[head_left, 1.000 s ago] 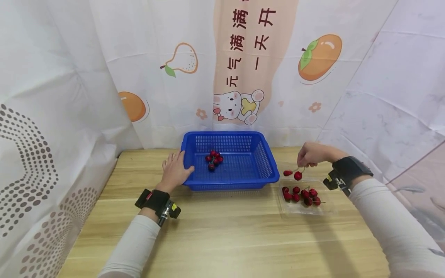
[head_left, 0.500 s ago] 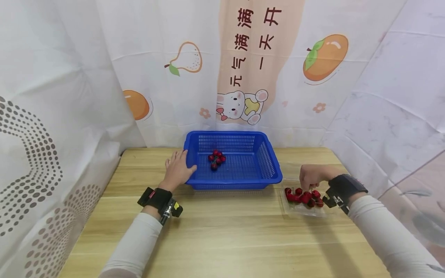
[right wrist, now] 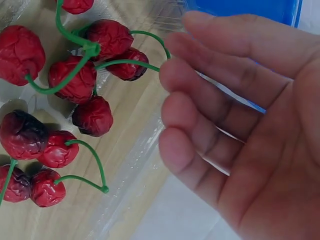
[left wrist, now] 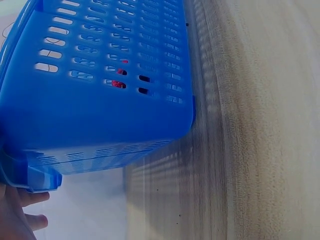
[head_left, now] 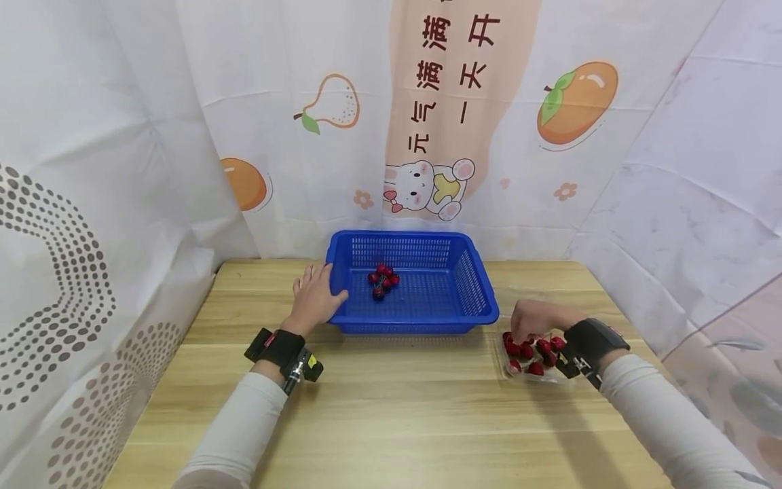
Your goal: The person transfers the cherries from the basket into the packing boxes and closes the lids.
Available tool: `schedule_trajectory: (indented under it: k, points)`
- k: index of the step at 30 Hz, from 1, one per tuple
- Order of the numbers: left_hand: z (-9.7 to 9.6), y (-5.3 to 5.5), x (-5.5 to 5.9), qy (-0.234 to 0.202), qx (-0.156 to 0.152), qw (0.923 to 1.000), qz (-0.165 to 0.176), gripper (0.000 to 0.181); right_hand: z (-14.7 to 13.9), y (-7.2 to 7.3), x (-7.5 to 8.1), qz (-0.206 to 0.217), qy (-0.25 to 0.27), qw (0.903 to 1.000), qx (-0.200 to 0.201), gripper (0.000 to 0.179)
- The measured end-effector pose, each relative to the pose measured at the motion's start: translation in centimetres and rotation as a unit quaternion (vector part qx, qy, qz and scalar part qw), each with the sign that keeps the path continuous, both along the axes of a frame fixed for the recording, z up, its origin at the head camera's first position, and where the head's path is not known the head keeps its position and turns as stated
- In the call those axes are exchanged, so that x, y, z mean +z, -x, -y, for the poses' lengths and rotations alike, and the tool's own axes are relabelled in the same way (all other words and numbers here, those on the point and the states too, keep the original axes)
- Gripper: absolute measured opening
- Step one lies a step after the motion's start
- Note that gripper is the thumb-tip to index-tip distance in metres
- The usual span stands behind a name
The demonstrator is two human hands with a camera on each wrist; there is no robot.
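My left hand (head_left: pixel 314 297) rests on the left rim of a blue plastic basket (head_left: pixel 411 320), its fingers spread and fairly straight. A small bunch of red cherries (head_left: pixel 383 280) lies inside, left of the middle. To the right, my right hand (head_left: pixel 530 319) is low over a clear plastic container (head_left: pixel 510 377) of red cherries (head_left: pixel 535 369). In the right wrist view the fingers (right wrist: pixel 177 110) are loosely bent with nothing between them. Two green stems (right wrist: pixel 132 62) reach up to the fingertips from a pair of dark red cherries (right wrist: pixel 107 40).
Both things stand on a wood-grain table (head_left: pixel 391 414), the container just right of the basket. A printed white curtain (head_left: pixel 293 190) hangs close behind the basket. Another sheet (head_left: pixel 690 204) hangs along the right side. Wrist straps with small cameras (head_left: pixel 313 367) stick out from both wrists.
My right hand held two cherries by their stems above the container, then lowered them among the others and let go. It has since shifted left. My left hand stays on the basket rim.
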State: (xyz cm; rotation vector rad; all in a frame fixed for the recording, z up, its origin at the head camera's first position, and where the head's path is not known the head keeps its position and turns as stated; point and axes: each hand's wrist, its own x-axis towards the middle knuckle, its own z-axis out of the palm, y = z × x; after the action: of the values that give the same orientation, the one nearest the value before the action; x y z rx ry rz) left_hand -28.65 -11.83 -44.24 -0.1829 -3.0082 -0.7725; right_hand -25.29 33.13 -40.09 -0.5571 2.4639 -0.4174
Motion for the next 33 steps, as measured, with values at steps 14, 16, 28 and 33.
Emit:
schedule_trajectory:
  k: [14,16,28,33]
  points:
    - [0.1,-0.1,0.1,-0.003,-0.005,1.0000,-0.003,0.078,0.2,0.3,0.9,-0.087,-0.018,0.9960,-0.014,0.016]
    - [0.1,-0.1,0.1,-0.001,-0.005,1.0000,-0.002,0.079,0.1,0.3,1.0,-0.084,-0.016,0.9961,-0.021,0.018]
    - [-0.1,-0.1,-0.1,-0.001,-0.006,1.0000,0.001,0.078,-0.6,0.8,2.1,-0.145,-0.007,0.9881,-0.050,0.022]
    - [0.0,0.0,-0.2,0.001,-0.003,1.0000,-0.001,0.078,-0.4,1.1,2.6,-0.157,0.004,0.9861,-0.054,0.023]
